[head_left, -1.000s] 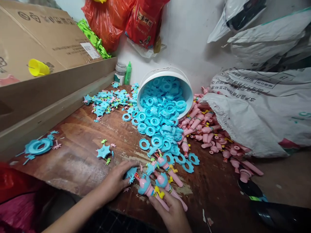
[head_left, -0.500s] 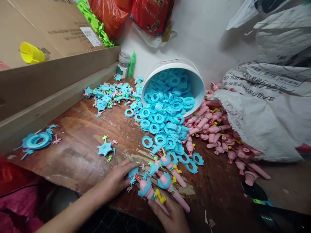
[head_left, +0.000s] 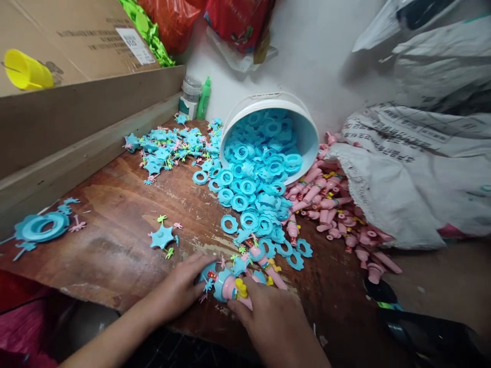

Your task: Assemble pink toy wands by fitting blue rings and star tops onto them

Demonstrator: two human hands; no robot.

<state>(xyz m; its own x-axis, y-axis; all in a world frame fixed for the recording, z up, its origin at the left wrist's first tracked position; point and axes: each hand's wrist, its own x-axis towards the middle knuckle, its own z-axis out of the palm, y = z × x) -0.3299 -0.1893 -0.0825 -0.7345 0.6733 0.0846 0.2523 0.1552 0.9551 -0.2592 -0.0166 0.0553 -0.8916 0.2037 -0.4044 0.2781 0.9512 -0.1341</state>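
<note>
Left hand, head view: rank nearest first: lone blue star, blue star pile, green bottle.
1. Lone blue star: just beyond the left hand, leftward.
2. Blue star pile: farther back, left of the bucket.
3. Green bottle: behind the pile.

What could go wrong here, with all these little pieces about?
The white bucket lies on its side with blue rings spilling out, so a bump might send more sliding across the table.

The right hand holds a pink toy close to other pink toys and could knock them.

The left hand, holding a blue piece, is near the table's edge; anything dropped might fall off.
</note>
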